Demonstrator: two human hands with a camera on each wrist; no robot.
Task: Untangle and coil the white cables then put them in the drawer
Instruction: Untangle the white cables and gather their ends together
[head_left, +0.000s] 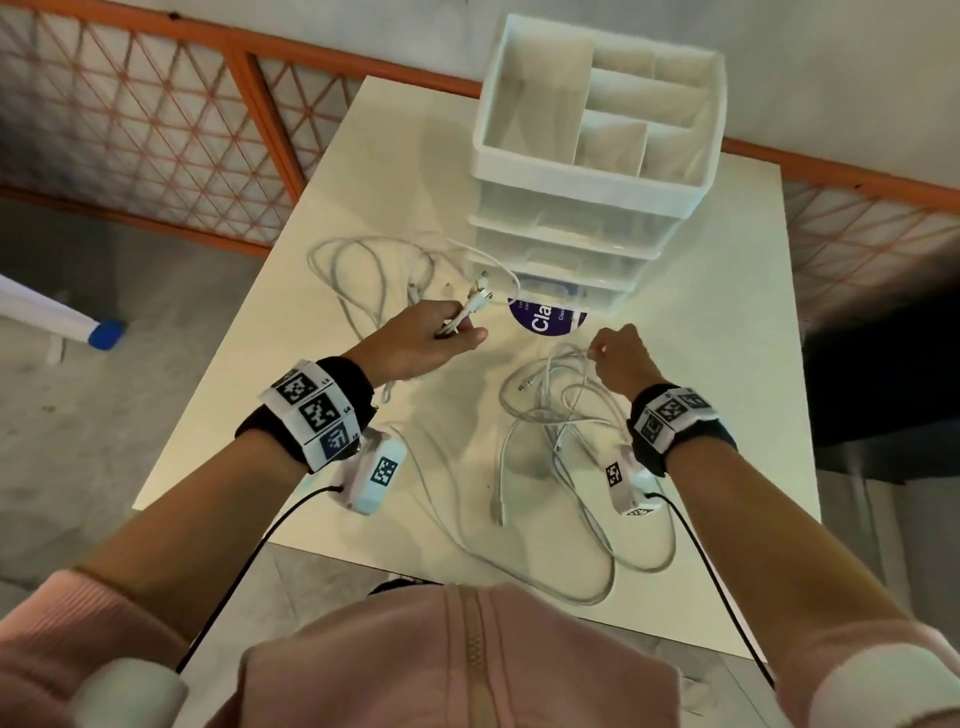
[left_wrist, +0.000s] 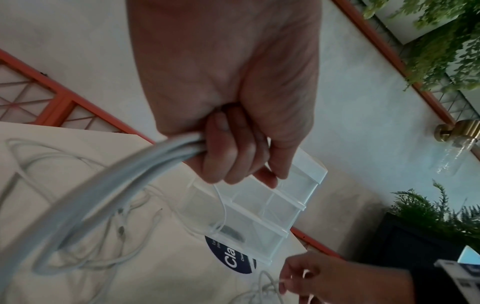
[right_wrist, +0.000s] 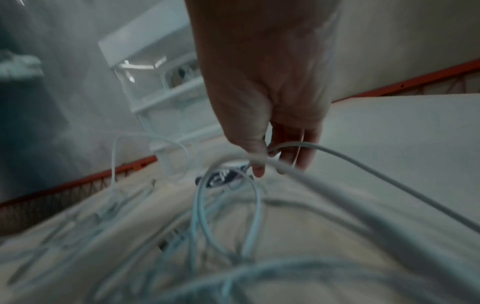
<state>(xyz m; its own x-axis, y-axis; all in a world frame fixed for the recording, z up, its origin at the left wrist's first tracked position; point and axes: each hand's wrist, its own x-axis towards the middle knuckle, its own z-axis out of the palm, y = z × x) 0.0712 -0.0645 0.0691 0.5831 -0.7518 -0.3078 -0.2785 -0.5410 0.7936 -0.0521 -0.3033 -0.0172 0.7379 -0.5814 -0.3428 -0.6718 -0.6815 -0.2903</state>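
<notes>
Several white cables lie tangled on the white table (head_left: 727, 322). My left hand (head_left: 431, 340) grips a bunch of cable strands (head_left: 470, 306), whose plug ends stick out past my fist toward the drawer unit; in the left wrist view the bundled strands (left_wrist: 145, 170) run out of the fist (left_wrist: 233, 156). My right hand (head_left: 618, 358) pinches a loop of the right-side cable tangle (head_left: 561, 415) between thumb and fingers (right_wrist: 259, 164). A clear plastic drawer unit (head_left: 587, 218) stands at the back of the table, its drawers pushed in.
A white compartment organiser (head_left: 597, 98) sits on top of the drawer unit. A round dark blue sticker (head_left: 545, 317) lies on the table before it. More cable loops (head_left: 363, 270) spread at the left. An orange mesh fence (head_left: 156, 130) runs behind the table.
</notes>
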